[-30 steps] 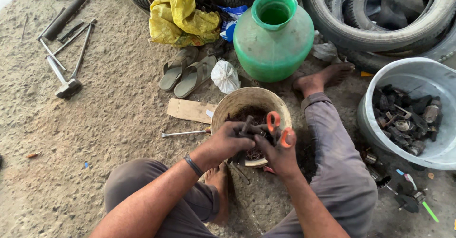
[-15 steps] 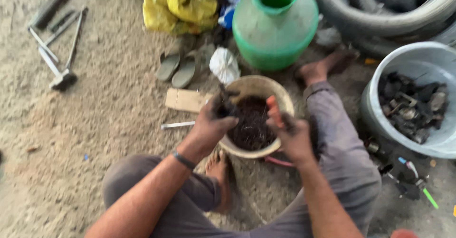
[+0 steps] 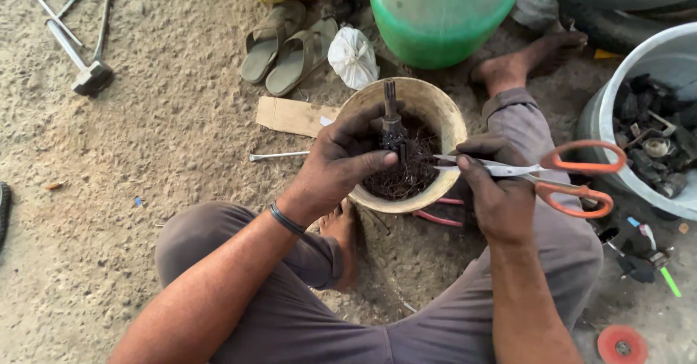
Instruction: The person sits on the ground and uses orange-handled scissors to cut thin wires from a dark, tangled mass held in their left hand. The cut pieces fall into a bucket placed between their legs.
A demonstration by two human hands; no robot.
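Currently we are pinching the dark metal part point(image 3: 393, 135) in our left hand point(image 3: 335, 166); our right hand point(image 3: 497, 193) is gripping orange-handled scissors point(image 3: 537, 175), blades best kept level beside it, over the bowl point(image 3: 443, 113).

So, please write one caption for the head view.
Left hand holds a dark metal part over a bowl; right hand holds orange-handled scissors.

Single head view: looking steeply down from above, close over both hands at the round bowl point(image 3: 443, 117), sandy ground all around.

Orange-handled scissors point(image 3: 552, 175); tan bowl point(image 3: 443, 113); green jug point(image 3: 443, 15); olive sandals point(image 3: 287, 48).
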